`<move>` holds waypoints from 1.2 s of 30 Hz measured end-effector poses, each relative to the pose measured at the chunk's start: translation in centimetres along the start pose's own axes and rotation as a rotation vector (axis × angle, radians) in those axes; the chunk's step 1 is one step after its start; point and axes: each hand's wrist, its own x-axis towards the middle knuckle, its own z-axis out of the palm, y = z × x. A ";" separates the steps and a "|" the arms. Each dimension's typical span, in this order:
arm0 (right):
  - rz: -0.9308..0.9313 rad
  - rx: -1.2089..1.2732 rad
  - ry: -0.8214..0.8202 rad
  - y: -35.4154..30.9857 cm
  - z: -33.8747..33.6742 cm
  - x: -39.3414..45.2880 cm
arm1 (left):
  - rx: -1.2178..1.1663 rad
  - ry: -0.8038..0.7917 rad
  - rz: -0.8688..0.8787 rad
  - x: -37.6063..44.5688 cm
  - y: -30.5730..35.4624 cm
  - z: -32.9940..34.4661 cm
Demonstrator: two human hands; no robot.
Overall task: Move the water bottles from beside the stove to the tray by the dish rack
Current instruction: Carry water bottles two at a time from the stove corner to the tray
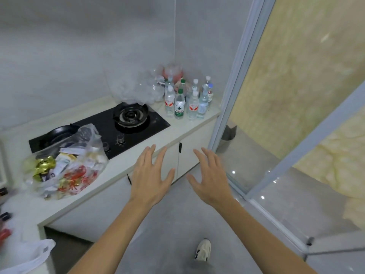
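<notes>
Grey walls met at a corner behind a pale counter (177, 133) with white cabinet doors below. At far left on the counter lay a clear plastic bag (67, 167) stuffed with wrappers and packets, overlapping the front left corner of a black two-burner stove (102, 131). A dark pan (59, 133) sat on the left burner; the right burner was bare. Crumpled clear plastic (138, 89) was heaped behind the stove. Water bottles (187, 99) stood upright, clustered on the counter just right of the stove, in the corner, none held. Left hand (152, 173) hovered in front of the counter edge, grip wide open, fingers spread, holding nothing. Right hand (209, 175), just beside it, matched: fingers spread, empty. Glass sliding door (296, 115) stood at right. One pale shoe (203, 250) showed on the grey floor.
</notes>
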 end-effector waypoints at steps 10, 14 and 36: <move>-0.009 0.054 -0.026 10.3 0.5 19.6 | 0.051 0.001 -0.012 20.0 2.7 8.0; -0.047 0.061 -0.071 13.6 0.0 26.6 | 0.064 -0.014 -0.054 26.3 3.7 10.8; -0.155 0.178 -0.176 10.8 9.3 52.4 | -0.219 -0.164 -0.193 48.8 -8.8 16.9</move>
